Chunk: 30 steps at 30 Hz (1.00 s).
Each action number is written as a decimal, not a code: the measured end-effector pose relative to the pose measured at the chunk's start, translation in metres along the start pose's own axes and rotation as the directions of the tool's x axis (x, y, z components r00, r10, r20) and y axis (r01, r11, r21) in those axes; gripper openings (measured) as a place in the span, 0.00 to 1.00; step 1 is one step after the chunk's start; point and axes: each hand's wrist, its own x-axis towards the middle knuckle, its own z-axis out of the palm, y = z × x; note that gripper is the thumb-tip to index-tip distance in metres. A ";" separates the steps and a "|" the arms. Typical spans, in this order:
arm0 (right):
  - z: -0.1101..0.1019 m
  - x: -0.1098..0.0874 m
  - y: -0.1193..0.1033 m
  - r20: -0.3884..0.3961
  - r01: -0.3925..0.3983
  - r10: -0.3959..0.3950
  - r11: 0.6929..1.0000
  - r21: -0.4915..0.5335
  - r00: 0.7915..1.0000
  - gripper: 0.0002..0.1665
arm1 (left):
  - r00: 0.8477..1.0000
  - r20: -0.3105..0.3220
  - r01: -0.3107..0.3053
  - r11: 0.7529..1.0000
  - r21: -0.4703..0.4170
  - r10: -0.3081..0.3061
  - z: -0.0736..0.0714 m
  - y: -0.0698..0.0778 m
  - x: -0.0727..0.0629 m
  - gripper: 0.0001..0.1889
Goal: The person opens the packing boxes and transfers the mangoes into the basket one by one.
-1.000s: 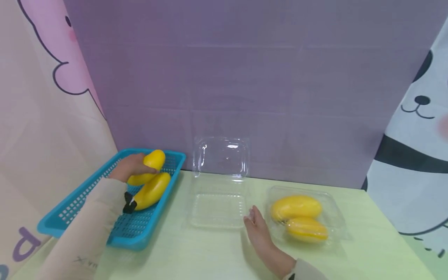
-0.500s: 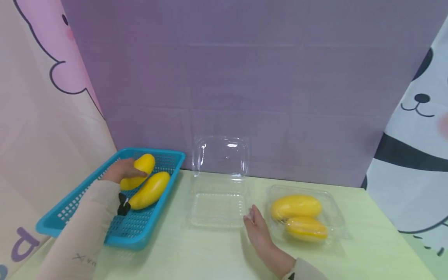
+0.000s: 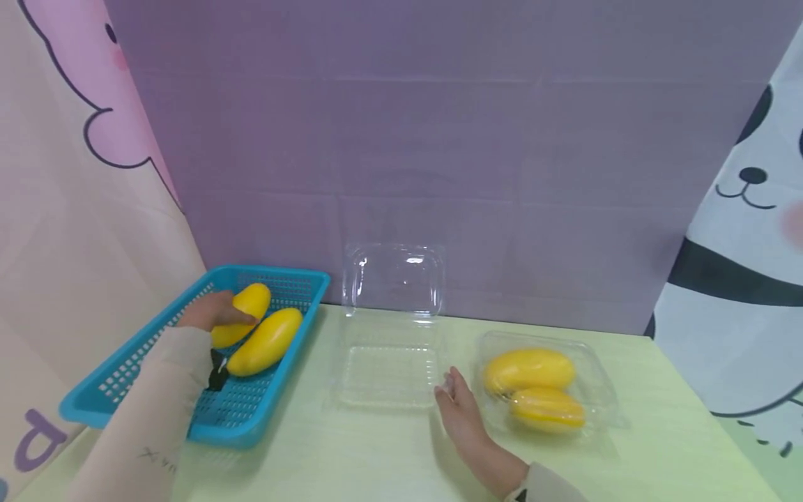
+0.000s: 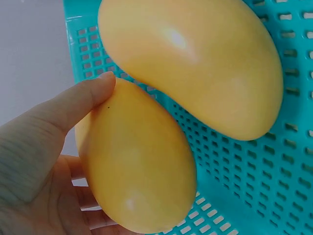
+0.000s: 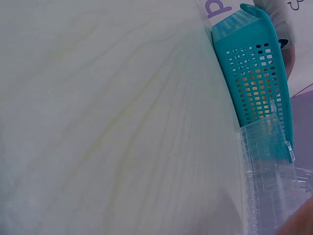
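Note:
Inside the blue basket (image 3: 276, 408), my left hand (image 3: 210, 310) grips a yellow mango (image 4: 137, 156). Its thumb lies across the near end while the other fingers curl beneath, as the left wrist view shows. A second mango (image 3: 266, 341) rests right beside it on the basket floor. My right hand (image 3: 465, 418) pinches the right edge of an open clear plastic clamshell box (image 3: 389, 376) between thumb and fingers. The lid (image 3: 398, 279) of that box stands up at the back. In the right wrist view only a bit of the right hand shows, at the bottom corner.
To the right of my right hand sits another clear clamshell box (image 3: 596, 376) with two yellow mangoes (image 3: 530, 369) inside. All stand on a pale green table (image 3: 314, 460). A purple-grey panel (image 3: 433, 139) rises behind, with cartoon-printed sheets at both sides.
My left hand has moved left and lower in the basket with the mango, which now shows more beside the second one. My right hand has kept its place at the box edge.

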 end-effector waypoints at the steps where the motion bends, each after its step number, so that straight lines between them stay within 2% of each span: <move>1: 0.000 0.000 0.000 0.002 0.000 0.000 1.000 0.002 1.000 0.36 | 1.000 0.002 -0.002 1.000 0.009 0.002 0.000 0.000 0.001 0.49; 9: 0.000 -0.004 -0.001 0.002 0.009 -0.010 1.000 0.013 1.000 0.36 | 1.000 0.017 -0.010 0.999 0.044 0.010 0.003 -0.004 0.006 0.50; 16: 0.000 -0.004 -0.001 0.000 0.019 -0.019 1.000 0.012 1.000 0.36 | 1.000 0.017 0.020 1.000 -0.001 -0.020 0.006 -0.006 0.008 0.50; 24: 0.003 -0.004 -0.001 -0.002 0.021 -0.021 0.999 0.030 1.000 0.36 | 0.999 0.006 0.033 0.999 0.043 -0.033 0.007 -0.008 0.006 0.46; 28: 0.005 -0.004 -0.001 -0.001 0.032 -0.032 0.999 0.040 0.999 0.36 | 0.999 0.002 0.046 0.999 0.018 -0.046 0.008 -0.011 0.004 0.46; 30: 0.005 -0.004 -0.002 -0.002 0.036 -0.036 0.998 0.044 0.999 0.36 | 0.998 0.004 0.064 0.998 -0.023 -0.064 0.008 -0.013 0.004 0.46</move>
